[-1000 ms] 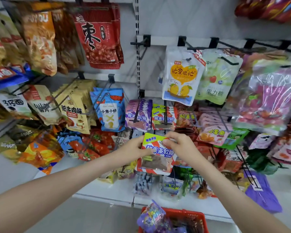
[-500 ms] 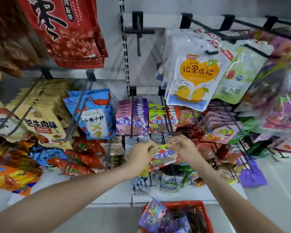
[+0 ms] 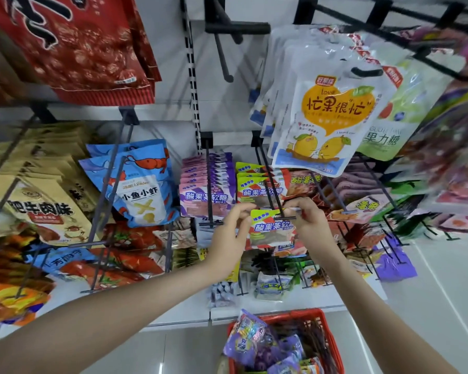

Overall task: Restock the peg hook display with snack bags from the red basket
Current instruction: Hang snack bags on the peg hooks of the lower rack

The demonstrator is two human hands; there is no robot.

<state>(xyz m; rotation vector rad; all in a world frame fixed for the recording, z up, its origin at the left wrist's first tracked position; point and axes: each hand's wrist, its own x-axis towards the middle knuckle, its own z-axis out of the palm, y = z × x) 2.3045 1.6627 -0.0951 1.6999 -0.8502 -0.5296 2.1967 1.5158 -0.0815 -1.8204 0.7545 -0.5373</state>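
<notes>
Pinching snack bag top corners: left hand, right hand, arms outstretched.

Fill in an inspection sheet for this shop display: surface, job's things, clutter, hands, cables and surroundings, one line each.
Surface: white base shelf under the pegs, with small packets lying on it.
Job's things: green-topped snack bag held up at the tip of a peg hook that carries matching bags; whether it is threaded cannot be told. Below, a red basket holds more bags.
Clutter: crowded pegs of mango bags, blue shrimp bags and purple bags.
Hands: left hand and right hand pinch the snack bag's top corners.
Cables: nothing seen.
Surroundings: white back panel with a slotted upright; one empty hook above.
</notes>
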